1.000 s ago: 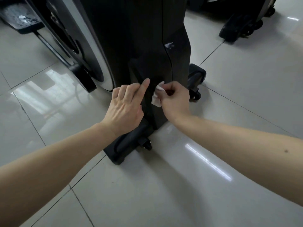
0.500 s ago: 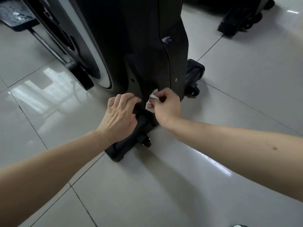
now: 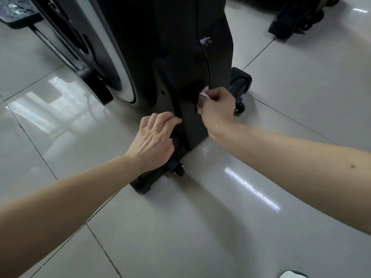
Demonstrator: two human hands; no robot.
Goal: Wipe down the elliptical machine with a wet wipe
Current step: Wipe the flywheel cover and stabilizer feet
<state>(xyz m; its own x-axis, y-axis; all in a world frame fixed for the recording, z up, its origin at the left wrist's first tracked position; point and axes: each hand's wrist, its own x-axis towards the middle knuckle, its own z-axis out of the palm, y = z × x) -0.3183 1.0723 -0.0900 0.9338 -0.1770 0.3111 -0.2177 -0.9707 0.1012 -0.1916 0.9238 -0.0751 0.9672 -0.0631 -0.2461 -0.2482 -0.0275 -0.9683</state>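
Observation:
The black elliptical machine [image 3: 186,63] stands on the tiled floor, and its lower column fills the top middle of the head view. My right hand [image 3: 217,110] grips a crumpled white wet wipe [image 3: 203,95] and presses it against the column's lower right side, just beside the vertical seam. My left hand [image 3: 154,141] sits low on the left, over the base bar [image 3: 148,181]. Its fingers are curled against the column's left edge and hold nothing that I can see. A small pale smudge [image 3: 206,40] shows higher up on the seam.
The white-rimmed flywheel [image 3: 122,77] and a crank arm are at the left, with a pedal [image 3: 16,11] at the top left. A transport wheel [image 3: 240,107] sits right of my right hand. Another machine's base [image 3: 291,23] is at the top right. A shoe tip [image 3: 292,274] shows at the bottom edge.
Both hands slid down the column from a second ago. My left forefinger, then straight, is now curled. Since half a second ago my right hand has moved the wipe up and right toward the seam.

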